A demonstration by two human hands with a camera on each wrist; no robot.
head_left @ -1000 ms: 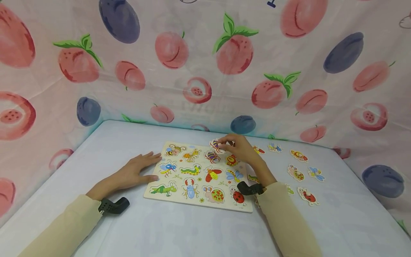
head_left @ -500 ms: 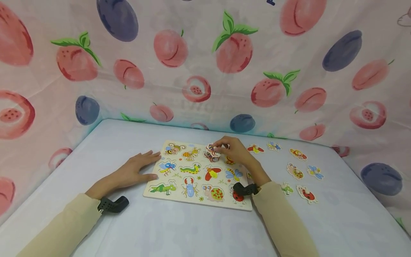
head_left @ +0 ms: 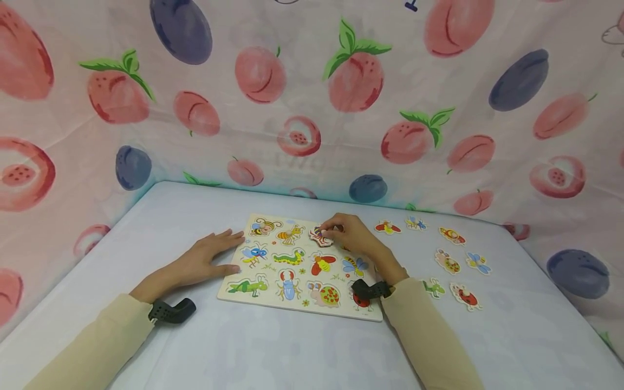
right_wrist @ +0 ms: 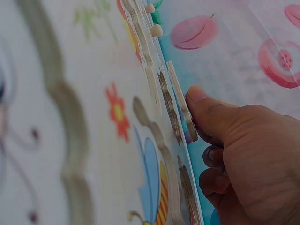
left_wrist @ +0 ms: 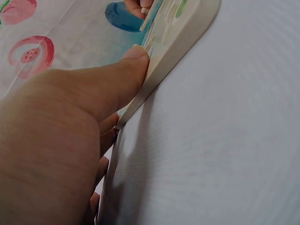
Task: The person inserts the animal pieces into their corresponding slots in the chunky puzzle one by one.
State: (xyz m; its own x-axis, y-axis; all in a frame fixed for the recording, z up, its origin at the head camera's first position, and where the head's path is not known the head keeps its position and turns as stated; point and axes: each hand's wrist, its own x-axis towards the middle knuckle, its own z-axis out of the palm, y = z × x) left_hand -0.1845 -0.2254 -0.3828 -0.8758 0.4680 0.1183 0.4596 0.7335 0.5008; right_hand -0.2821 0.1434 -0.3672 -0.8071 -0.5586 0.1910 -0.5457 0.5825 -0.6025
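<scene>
My right hand [head_left: 358, 235] pinches a spider puzzle piece [head_left: 320, 238] between thumb and fingers, over the spider spot in the back row of the wooden insect puzzle board [head_left: 273, 301]. In the right wrist view, the held piece [right_wrist: 182, 101] is seen edge-on, tilted and very close to the board surface; its knob is hidden. My left hand [head_left: 205, 259] lies with fingers spread at the board's left side. The thumb [left_wrist: 133, 61] touches the board's edge in the left wrist view. Wooden knobs [right_wrist: 156, 31] stick up from the board beyond the spider spot.
Several loose insect pieces lie on the table right of the board, among them a ladybug [head_left: 466, 297], a snail [head_left: 447, 262], a dragonfly [head_left: 479, 263] and a red beetle [head_left: 388, 227]. A fruit-printed cloth [head_left: 302, 81] hangs behind the table.
My right hand has brought the spider piece from beyond the board's back edge toward me and down over its spider picture. The left hand has stayed in place.
</scene>
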